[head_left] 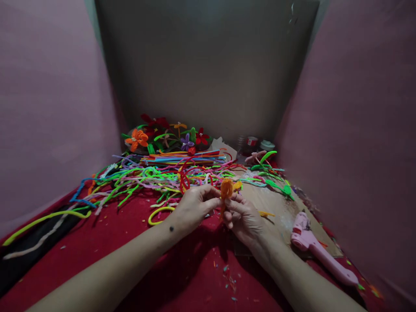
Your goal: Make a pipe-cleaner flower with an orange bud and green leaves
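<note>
Orange fuzzy piece (226, 189): one, looped at the top, upright between the two hands; all clock positions below are taken from it.
Left hand (195, 206): at 8 o'clock, thumb and forefinger pinched on the piece's near edge.
Right hand (246, 216): at 5 o'clock, thumb and fingers clamped on the piece's lower part.
Glue gun (320, 252): one, pink, at 4 o'clock, nozzle pointing away from the person, partly over the cardboard (276, 229).
Green leaf-shaped pieces (276, 189): at 3 o'clock, above the cardboard.
Yellow loop (150, 217): one, at 8 o'clock, just beside the left forearm.
Loose fuzzy stems (130, 184): many colours, tangled, at 9 o'clock.
Straight stems (185, 159): bundled, at 10 o'clock, behind the tangle.
Orange flower (137, 139): one, at 10 o'clock, among other flowers.
Jar (251, 142): one, labelled, at 1 o'clock.
Scraps (230, 279): small, scattered at 6 o'clock on red cloth (188, 277).
</note>
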### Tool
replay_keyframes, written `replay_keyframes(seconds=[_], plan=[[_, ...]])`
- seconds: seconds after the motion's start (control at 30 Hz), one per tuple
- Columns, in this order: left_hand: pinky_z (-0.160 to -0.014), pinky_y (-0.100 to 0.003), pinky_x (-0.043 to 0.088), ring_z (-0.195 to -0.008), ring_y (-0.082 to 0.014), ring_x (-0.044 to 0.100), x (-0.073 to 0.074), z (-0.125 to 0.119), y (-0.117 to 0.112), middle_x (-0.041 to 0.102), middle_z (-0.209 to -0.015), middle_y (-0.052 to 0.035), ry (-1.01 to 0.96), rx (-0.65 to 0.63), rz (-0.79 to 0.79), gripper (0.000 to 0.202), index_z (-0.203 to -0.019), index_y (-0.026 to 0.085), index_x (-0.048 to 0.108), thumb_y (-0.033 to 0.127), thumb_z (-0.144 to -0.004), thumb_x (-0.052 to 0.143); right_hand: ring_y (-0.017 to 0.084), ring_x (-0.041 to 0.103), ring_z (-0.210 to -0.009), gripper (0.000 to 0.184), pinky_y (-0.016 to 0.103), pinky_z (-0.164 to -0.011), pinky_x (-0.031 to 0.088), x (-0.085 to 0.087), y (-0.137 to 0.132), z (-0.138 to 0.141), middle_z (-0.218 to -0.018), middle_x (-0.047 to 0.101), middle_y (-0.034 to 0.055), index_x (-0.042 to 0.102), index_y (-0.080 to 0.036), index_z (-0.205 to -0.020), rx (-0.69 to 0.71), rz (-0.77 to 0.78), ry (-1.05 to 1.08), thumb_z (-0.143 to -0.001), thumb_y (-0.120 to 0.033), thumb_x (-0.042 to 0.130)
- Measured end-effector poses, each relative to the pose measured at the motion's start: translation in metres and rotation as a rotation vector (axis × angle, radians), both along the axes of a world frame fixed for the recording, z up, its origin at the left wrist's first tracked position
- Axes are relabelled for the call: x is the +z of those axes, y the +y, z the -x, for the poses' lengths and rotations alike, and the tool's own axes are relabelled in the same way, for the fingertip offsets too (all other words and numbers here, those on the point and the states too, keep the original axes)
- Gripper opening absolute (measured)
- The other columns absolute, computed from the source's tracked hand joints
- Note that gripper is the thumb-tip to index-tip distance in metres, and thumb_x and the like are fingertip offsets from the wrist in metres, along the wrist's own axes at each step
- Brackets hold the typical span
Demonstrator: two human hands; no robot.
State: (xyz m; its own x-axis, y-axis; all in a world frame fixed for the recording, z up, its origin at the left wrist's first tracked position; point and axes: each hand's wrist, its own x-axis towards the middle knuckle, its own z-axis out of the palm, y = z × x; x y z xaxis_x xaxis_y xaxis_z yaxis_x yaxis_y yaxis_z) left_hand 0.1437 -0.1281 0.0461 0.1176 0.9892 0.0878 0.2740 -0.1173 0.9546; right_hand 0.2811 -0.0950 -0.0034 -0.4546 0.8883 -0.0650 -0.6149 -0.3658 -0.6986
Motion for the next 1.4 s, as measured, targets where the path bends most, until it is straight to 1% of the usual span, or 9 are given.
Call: replay_keyframes(seconds=[0.1, 0.2, 0.4, 0.53, 0.73, 0.93, 1.1, 1.23, 1.4], plan=[[-0.056, -0.024, 0.041, -0.058, -0.0128, 0.054, -0.009, -0.004, 0.007, 0.063, -0.065, -0.0024, -0.099, 0.028, 0.001, 0.016, -0.076, 0.012, 0.065, 0.025, -0.069, 0.058, 0.007, 0.047, -0.033, 0.03, 0.015, -0.028, 0.037, -0.001, 0.001, 0.0, -0.047, 0.056, -0.0061, 0.054, -0.016, -0.072, -0.032, 0.014, -0.023, -0.054, -0.018, 0.078], [-0.054, -0.022, 0.039, -0.056, -0.0112, 0.051, -0.014, -0.003, 0.006, 0.06, -0.061, -0.0004, -0.124, 0.079, -0.017, 0.013, -0.071, 0.013, 0.064, 0.025, -0.068, 0.059, 0.007, 0.048, -0.033, 0.033, 0.014, -0.027, 0.036, 0.0, 0.0, 0.002, -0.048, 0.057, -0.0058, 0.053, -0.017, -0.072, -0.026, 0.036, -0.053, -0.052, -0.018, 0.079], [-0.048, -0.019, 0.032, -0.049, -0.0065, 0.04, -0.013, -0.004, -0.001, 0.051, -0.056, 0.0038, -0.119, 0.15, 0.0, 0.013, -0.067, 0.013, 0.061, 0.026, -0.068, 0.061, 0.007, 0.047, -0.032, 0.034, 0.014, -0.027, 0.035, 0.0, -0.001, 0.004, -0.044, 0.056, -0.006, 0.051, -0.017, -0.069, 0.027, 0.043, -0.059, -0.051, -0.02, 0.08], [-0.046, -0.018, 0.03, -0.049, -0.0061, 0.039, -0.015, -0.004, -0.002, 0.05, -0.056, 0.0037, -0.166, 0.149, 0.007, 0.014, -0.068, 0.013, 0.06, 0.027, -0.069, 0.062, 0.007, 0.047, -0.031, 0.031, 0.012, -0.027, 0.034, -0.001, 0.0, 0.004, -0.042, 0.055, -0.0069, 0.052, -0.017, -0.069, 0.048, 0.026, -0.034, -0.053, -0.018, 0.078], [-0.041, -0.017, 0.028, -0.042, -0.0043, 0.038, -0.027, 0.001, 0.0, 0.049, -0.052, 0.006, -0.361, 0.078, 0.086, 0.017, -0.076, 0.016, 0.058, 0.031, -0.071, 0.064, 0.006, 0.049, -0.035, 0.025, 0.013, -0.03, 0.038, -0.002, 0.0, 0.003, -0.046, 0.058, -0.0045, 0.058, -0.013, -0.071, 0.054, 0.012, 0.014, -0.054, -0.014, 0.077], [-0.042, -0.016, 0.03, -0.043, -0.0033, 0.039, -0.031, 0.0, -0.001, 0.05, -0.056, 0.0053, -0.543, 0.061, 0.179, 0.019, -0.08, 0.015, 0.06, 0.027, -0.068, 0.069, 0.007, 0.049, -0.034, 0.026, 0.013, -0.03, 0.037, -0.003, -0.002, 0.003, -0.044, 0.056, -0.0059, 0.053, -0.016, -0.072, 0.054, -0.068, 0.008, -0.059, -0.018, 0.075], [-0.045, -0.019, 0.033, -0.047, -0.006, 0.043, -0.032, 0.0, -0.001, 0.049, -0.054, 0.002, -0.556, -0.055, 0.237, 0.019, -0.077, 0.011, 0.062, 0.029, -0.072, 0.066, 0.007, 0.047, -0.031, 0.028, 0.013, -0.029, 0.037, -0.002, -0.002, 0.002, -0.042, 0.056, -0.0062, 0.047, -0.018, -0.073, 0.063, -0.098, 0.003, -0.062, -0.019, 0.072], [-0.046, -0.021, 0.033, -0.049, -0.0072, 0.043, -0.032, 0.001, -0.002, 0.052, -0.057, -0.0007, -0.581, -0.127, 0.268, 0.018, -0.078, 0.01, 0.063, 0.027, -0.074, 0.063, 0.007, 0.044, -0.028, 0.028, 0.013, -0.029, 0.036, -0.001, -0.003, 0.002, -0.04, 0.056, -0.0053, 0.046, -0.018, -0.074, 0.108, -0.128, -0.002, -0.063, -0.02, 0.071], [-0.046, -0.019, 0.031, -0.048, -0.0059, 0.04, -0.031, 0.003, -0.003, 0.049, -0.053, 0.0006, -0.615, -0.137, 0.281, 0.016, -0.074, 0.009, 0.065, 0.025, -0.071, 0.066, 0.007, 0.046, -0.029, 0.027, 0.013, -0.027, 0.036, -0.002, -0.004, 0.002, -0.04, 0.055, -0.0058, 0.046, -0.017, -0.074, 0.138, -0.182, 0.01, -0.064, -0.02, 0.071]])
